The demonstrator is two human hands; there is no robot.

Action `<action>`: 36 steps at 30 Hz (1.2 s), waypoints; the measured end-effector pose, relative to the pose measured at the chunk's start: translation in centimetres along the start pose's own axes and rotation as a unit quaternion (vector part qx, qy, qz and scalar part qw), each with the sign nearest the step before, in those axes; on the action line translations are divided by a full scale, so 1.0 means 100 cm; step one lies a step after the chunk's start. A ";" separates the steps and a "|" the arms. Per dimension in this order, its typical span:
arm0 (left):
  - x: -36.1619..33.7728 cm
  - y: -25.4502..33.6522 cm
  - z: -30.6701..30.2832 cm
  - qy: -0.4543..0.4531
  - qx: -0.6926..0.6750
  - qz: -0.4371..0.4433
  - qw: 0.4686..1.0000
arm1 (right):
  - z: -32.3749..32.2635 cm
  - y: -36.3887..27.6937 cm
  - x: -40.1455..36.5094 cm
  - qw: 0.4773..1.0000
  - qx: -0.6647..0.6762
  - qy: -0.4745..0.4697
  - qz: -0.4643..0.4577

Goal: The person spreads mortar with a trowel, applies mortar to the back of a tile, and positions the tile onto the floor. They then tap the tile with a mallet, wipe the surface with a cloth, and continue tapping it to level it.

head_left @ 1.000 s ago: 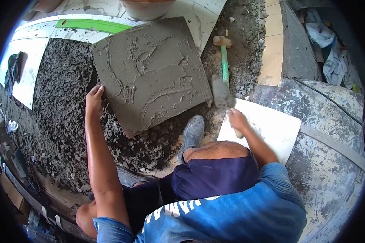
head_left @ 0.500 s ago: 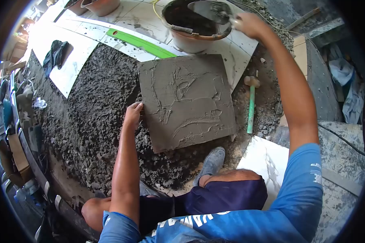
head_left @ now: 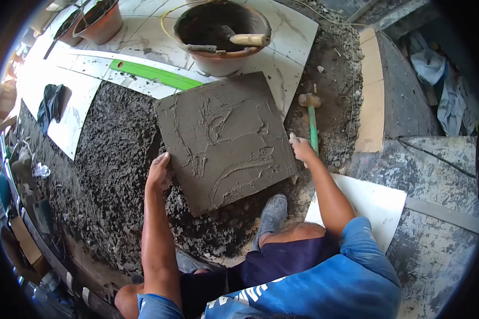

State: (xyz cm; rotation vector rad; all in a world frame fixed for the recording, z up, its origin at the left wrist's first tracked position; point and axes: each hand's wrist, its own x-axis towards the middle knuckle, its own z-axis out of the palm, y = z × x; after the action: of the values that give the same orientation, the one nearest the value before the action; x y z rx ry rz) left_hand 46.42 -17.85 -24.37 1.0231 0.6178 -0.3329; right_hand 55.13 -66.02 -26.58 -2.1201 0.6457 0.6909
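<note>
A square tile (head_left: 226,141), its upper face coated with grey mortar, is held tilted over the dark mortar bed. My left hand (head_left: 159,171) grips its left edge, the thumb near the top face. At the right edge, my right hand (head_left: 303,149) has its fingers curled against the tile; part of its grip is hidden. Beyond the tile stands a bucket (head_left: 223,65) of dark mix, with a trowel's wooden handle (head_left: 250,40) resting across its rim. A mallet (head_left: 312,119) with a green handle lies just past my right hand.
A green level (head_left: 154,74) lies along the laid white tiles (head_left: 138,42). Rough mortar (head_left: 117,159) spreads to the left. Two more buckets (head_left: 98,26) stand at the far left. A dark cloth (head_left: 50,106) lies on a tile, and a loose white tile (head_left: 367,204) sits at right.
My right hand has let go of the trowel, leaving it in the bucket, and come down to the tile's right edge. The tile has turned slightly, and the view has shifted.
</note>
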 end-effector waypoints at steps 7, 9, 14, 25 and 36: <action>-0.014 0.007 0.016 -0.007 0.032 0.068 0.997 | -0.008 -0.029 -0.038 0.999 0.015 -0.035 -0.008; -0.044 0.032 0.046 -0.004 0.029 0.106 0.994 | -0.010 -0.027 -0.038 0.998 0.023 -0.051 0.000; -0.092 0.083 0.110 -0.031 0.086 0.136 0.987 | -0.025 -0.031 -0.045 0.997 0.004 -0.075 0.026; -0.139 0.102 0.246 0.052 0.277 0.273 0.920 | -0.041 0.007 -0.019 0.986 0.086 -0.140 -0.021; -0.140 0.113 0.327 0.035 0.303 0.291 0.907 | -0.116 -0.206 -0.283 0.897 -0.151 -0.015 -0.414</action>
State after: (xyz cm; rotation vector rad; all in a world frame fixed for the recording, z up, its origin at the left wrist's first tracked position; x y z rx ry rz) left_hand 52.01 -41.02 4.29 1.7678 0.2397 0.0554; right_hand 50.98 -58.09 9.17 -2.3675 -0.4294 0.3400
